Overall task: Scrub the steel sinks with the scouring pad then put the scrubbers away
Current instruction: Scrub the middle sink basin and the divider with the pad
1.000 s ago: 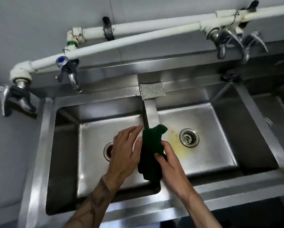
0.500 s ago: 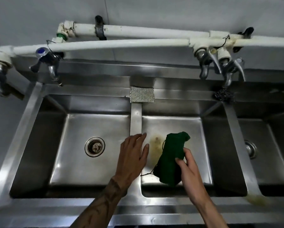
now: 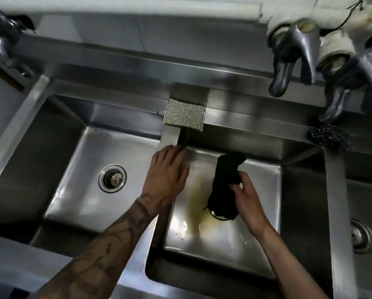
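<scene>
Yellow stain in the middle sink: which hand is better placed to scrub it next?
Right, probably. The right hand grips the dark green scouring pad just beside the yellow stain in the middle sink; the left hand is empty, fingers straight, over the divider.

The right hand [image 3: 246, 199] has carried the scouring pad [image 3: 225, 182] from the divider [image 3: 170, 137] over the middle sink [image 3: 223, 251]

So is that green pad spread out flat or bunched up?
Bunched up: the right hand grips the green pad as a thick roll over the middle sink.
</scene>
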The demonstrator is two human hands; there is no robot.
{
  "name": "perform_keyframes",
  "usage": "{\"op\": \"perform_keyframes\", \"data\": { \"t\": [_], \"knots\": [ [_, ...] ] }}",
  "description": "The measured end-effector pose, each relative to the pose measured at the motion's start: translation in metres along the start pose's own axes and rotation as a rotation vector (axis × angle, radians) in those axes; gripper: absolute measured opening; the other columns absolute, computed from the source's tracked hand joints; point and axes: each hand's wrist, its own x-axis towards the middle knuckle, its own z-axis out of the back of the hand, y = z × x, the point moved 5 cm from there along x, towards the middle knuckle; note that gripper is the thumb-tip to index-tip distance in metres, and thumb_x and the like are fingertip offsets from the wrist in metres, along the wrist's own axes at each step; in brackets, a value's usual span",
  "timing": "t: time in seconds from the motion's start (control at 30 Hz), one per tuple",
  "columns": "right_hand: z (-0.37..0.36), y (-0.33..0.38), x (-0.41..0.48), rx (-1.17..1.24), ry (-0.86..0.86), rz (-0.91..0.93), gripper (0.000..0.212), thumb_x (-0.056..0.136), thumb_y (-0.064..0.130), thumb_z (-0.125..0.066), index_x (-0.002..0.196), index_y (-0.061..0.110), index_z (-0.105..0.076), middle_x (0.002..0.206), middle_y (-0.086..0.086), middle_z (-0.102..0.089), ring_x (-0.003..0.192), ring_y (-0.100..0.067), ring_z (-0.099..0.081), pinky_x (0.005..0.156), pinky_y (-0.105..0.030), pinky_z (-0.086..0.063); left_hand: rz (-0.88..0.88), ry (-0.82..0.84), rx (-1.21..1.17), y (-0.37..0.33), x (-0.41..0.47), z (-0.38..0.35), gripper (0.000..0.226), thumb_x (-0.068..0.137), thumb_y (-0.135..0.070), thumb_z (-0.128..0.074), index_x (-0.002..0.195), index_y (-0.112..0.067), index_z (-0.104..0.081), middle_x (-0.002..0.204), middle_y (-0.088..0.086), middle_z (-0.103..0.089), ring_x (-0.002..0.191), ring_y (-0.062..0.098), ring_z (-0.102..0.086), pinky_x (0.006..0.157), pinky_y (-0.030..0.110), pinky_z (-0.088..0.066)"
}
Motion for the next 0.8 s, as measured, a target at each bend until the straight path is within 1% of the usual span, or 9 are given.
{"op": "perform_keyframes", "data": {
  "t": [0.07, 0.2, 0.33, 0.37, 0.43, 0.5, 0.6, 0.67, 0.8],
  "knots": [
    [0.000, -0.010, 0.028, -0.055, 0.016, 0.019, 0.031, 0.101, 0.018, -0.047, 0.129, 0.031, -0.052, 0.126, -0.001, -0.063, 0.111, -0.016, -0.064, 0.096, -0.041, -0.056, -0.033, -0.012, 0.041, -0.004, 0.012, -0.007, 0.047, 0.106, -0.033, -0.046, 0.145, -0.011, -0.059, 0.146, 0.012, -0.060, 0.136, 0.035, -0.053, 0.112, 0.045, -0.039],
    [-0.013, -0.023, 0.080, -0.047, 0.032, 0.058, 0.034, 0.100, 0.016, -0.048, 0.131, 0.029, -0.053, 0.130, -0.003, -0.059, 0.114, -0.016, -0.062, 0.090, -0.029, -0.052, -0.092, -0.012, 0.108, -0.011, 0.034, -0.020, 0.049, 0.108, -0.036, -0.045, 0.149, -0.012, -0.058, 0.149, 0.012, -0.060, 0.142, 0.034, -0.051, 0.117, 0.045, -0.036],
    [-0.032, -0.041, 0.135, -0.135, 0.041, 0.078, 0.041, 0.096, 0.022, -0.050, 0.137, 0.026, -0.052, 0.137, -0.005, -0.056, 0.120, -0.019, -0.058, 0.102, -0.036, -0.048, -0.107, -0.029, 0.149, -0.003, 0.042, -0.027, 0.048, 0.108, -0.036, -0.045, 0.148, -0.013, -0.059, 0.150, 0.010, -0.059, 0.143, 0.033, -0.050, 0.117, 0.046, -0.037],
    [-0.037, -0.048, 0.150, -0.241, 0.032, 0.074, 0.046, 0.095, 0.025, -0.052, 0.141, 0.025, -0.049, 0.140, -0.007, -0.052, 0.124, -0.023, -0.055, 0.106, -0.041, -0.046, -0.112, -0.038, 0.155, -0.001, 0.042, -0.028, 0.047, 0.109, -0.035, -0.045, 0.148, -0.014, -0.058, 0.151, 0.010, -0.058, 0.144, 0.033, -0.049, 0.118, 0.046, -0.037],
    [-0.043, -0.061, 0.170, -0.615, -0.032, 0.097, 0.057, 0.094, 0.033, -0.057, 0.147, 0.025, -0.041, 0.145, -0.010, -0.042, 0.131, -0.032, -0.047, 0.109, -0.048, -0.040, -0.100, -0.062, 0.145, 0.001, 0.041, -0.028, 0.046, 0.109, -0.034, -0.045, 0.148, -0.014, -0.058, 0.151, 0.009, -0.058, 0.144, 0.030, -0.048, 0.119, 0.045, -0.036],
    [-0.046, -0.066, 0.174, -0.855, -0.157, 0.243, 0.061, 0.092, 0.035, -0.060, 0.148, 0.023, -0.040, 0.145, -0.011, -0.040, 0.132, -0.035, -0.042, 0.107, -0.050, -0.036, -0.089, -0.079, 0.133, 0.000, 0.041, -0.028, 0.045, 0.110, -0.033, -0.045, 0.148, -0.013, -0.058, 0.151, 0.009, -0.057, 0.144, 0.030, -0.048, 0.119, 0.044, -0.036],
    [-0.060, -0.078, 0.178, -0.954, -0.161, 0.483, 0.055, 0.095, 0.033, -0.054, 0.146, 0.017, -0.043, 0.146, -0.011, -0.045, 0.134, -0.032, -0.043, 0.108, -0.047, -0.039, -0.081, -0.074, 0.116, 0.001, 0.040, -0.028, 0.045, 0.111, -0.032, -0.044, 0.149, -0.012, -0.057, 0.152, 0.009, -0.057, 0.145, 0.030, -0.047, 0.120, 0.044, -0.036],
    [-0.069, -0.091, 0.186, -1.004, -0.107, 0.518, 0.054, 0.100, 0.032, -0.046, 0.150, 0.012, -0.040, 0.152, -0.014, -0.043, 0.141, -0.033, -0.040, 0.112, -0.048, -0.038, -0.078, -0.061, 0.112, 0.002, 0.040, -0.029, 0.045, 0.111, -0.031, -0.043, 0.149, -0.012, -0.057, 0.152, 0.009, -0.056, 0.146, 0.030, -0.047, 0.120, 0.044, -0.036],
    [-0.098, -0.105, 0.192, -1.099, -0.021, 0.614, 0.060, 0.104, 0.033, -0.037, 0.158, 0.013, -0.020, 0.164, -0.014, -0.026, 0.154, -0.030, -0.020, 0.123, -0.050, -0.022, -0.068, -0.054, 0.108, 0.003, 0.041, -0.029, 0.046, 0.111, -0.032, -0.042, 0.149, -0.012, -0.057, 0.152, 0.010, -0.056, 0.147, 0.031, -0.046, 0.120, 0.045, -0.036]
  ]
}}
